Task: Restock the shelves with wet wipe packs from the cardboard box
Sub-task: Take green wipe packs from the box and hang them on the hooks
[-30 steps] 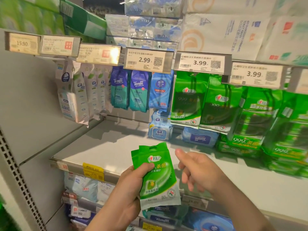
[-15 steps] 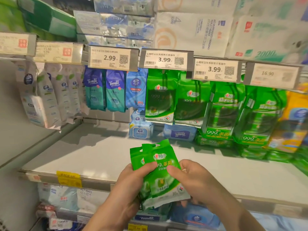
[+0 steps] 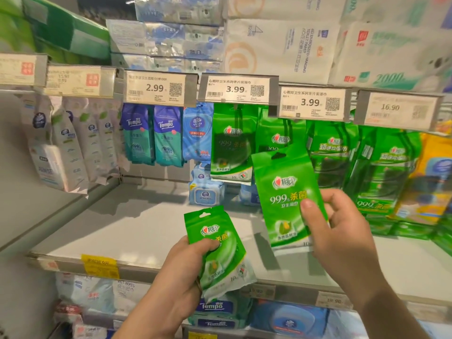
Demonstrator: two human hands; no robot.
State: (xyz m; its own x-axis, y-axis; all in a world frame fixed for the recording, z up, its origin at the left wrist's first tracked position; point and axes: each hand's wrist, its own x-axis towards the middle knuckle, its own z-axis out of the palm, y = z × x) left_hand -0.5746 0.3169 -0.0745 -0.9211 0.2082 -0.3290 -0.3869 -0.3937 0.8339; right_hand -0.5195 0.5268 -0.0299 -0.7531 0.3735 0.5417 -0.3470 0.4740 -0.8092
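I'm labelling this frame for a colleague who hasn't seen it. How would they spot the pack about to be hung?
Find the 3.99 price tag above the hanging green packs. Just below and right of it, the right hand pinches a green wet wipe pack upright. Unlike the lower pack gripped by the left hand, it is raised to the hooks.

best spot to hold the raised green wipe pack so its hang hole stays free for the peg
Grip the flat green plastic wet wipe pack by its lower half, coming from its right edge, as the right hand does. The pack stands upright with the hang hole at top, uncovered.
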